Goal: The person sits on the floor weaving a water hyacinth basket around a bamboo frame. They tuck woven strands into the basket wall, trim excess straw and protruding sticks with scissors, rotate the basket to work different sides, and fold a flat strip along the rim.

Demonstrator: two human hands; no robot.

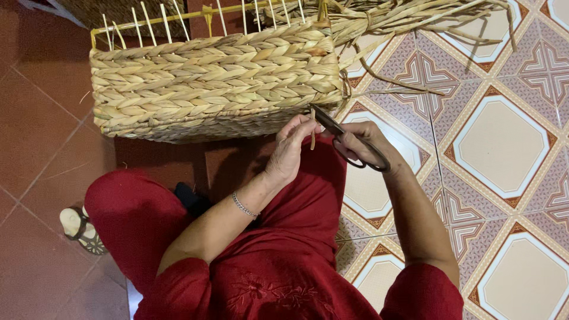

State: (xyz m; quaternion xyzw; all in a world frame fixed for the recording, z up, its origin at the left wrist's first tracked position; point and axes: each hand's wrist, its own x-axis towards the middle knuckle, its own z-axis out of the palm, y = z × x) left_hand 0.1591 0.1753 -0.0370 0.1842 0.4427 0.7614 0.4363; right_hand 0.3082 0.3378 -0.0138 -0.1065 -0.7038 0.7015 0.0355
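Note:
A half-woven straw basket [213, 80] with braided walls and thin upright ribs rests against my knees. My left hand [291, 147] pinches a short loose strand [312, 135] hanging from the basket's lower right corner. My right hand [364, 142] holds dark scissors [344, 133], whose blades point up-left at the strand near the basket's edge. A silver bracelet sits on my left wrist.
A bundle of dried straw [409, 21] lies on the patterned tile floor [504, 142] behind the basket at the upper right. Plain red tiles [35, 118] lie to the left. A sandalled foot [80, 228] shows at the lower left.

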